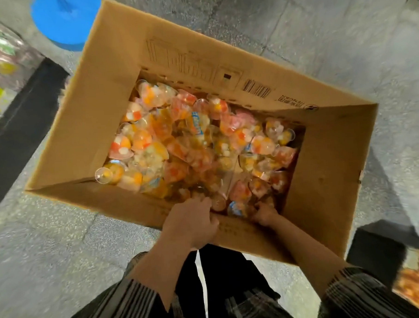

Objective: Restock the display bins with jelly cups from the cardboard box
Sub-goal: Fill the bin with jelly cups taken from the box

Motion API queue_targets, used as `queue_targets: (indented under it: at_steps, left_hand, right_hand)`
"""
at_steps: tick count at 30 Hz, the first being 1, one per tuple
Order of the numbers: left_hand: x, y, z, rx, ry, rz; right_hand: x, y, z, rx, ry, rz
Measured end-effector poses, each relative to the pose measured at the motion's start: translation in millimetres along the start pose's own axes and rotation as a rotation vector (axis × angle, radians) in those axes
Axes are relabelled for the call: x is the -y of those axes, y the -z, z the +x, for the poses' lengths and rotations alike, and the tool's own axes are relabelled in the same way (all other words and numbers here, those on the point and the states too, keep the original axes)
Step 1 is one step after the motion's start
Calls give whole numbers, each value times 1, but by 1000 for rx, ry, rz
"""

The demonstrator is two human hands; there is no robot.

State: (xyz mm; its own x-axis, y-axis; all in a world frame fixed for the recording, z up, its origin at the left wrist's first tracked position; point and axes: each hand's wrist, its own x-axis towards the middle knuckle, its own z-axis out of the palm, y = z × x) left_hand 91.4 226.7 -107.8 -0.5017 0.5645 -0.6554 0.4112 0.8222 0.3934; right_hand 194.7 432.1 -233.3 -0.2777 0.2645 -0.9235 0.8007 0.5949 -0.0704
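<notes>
The left hand [193, 222] curls over the near wall of an open cardboard box [100, 96], fingers hooked inside and thumb on the outer face, gripping the cardboard edge. Just beside it, across a short stretch of that same wall, the right hand [263, 213] reaches down into the box's near corner with its fingers buried among jelly cups [186, 140]; whether it grasps a cup or simply rests among them cannot be told. Both forearms come from striped, rolled sleeves [128, 304] at the bottom of the view.

Beyond the fingertips, the box is filled with a loose heap of small clear cups holding orange, red and white jelly. The box stands on a speckled grey floor [51, 250]. Far beyond the left hand, past the box's far corner, sits a round blue object [65, 18]. Well out from the right hand, a bin of orange packets [418, 286] shows at the edge.
</notes>
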Motion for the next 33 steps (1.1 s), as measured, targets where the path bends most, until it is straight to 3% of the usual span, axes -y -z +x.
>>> queue_targets:
  at_steps: [3, 9, 11, 14, 16, 18, 21, 27, 33]
  left_hand:
    - [1, -3, 4, 41, -12, 16]
    - [5, -10, 6, -24, -10, -50]
    - [5, -10, 5, -52, -23, -72]
    - [5, -6, 4, -79, -45, -97]
    - [4, -4, 3, -88, -52, -114]
    - [4, -2, 3, -82, -57, -122]
    - [3, 0, 1, -85, -75, -122]
    - [3, 2, -2, -91, -74, -86]
    - [5, -3, -6, -173, -111, -165]
  right_hand:
    - [0, -13, 16, 14, 7, 22]
    - [-9, -7, 38, 95, -65, -117]
    - [-18, -7, 39, 34, -5, -228]
    - [-32, -4, 33, -15, -57, 114]
    - [-36, 5, 17, -10, -24, 87]
    - [-34, 10, -1, -89, -74, 281]
    - [-34, 17, -26, -172, 35, 469]
    - [-3, 30, -69, 6, 250, 844]
    - [51, -2, -104, 172, 405, 870]
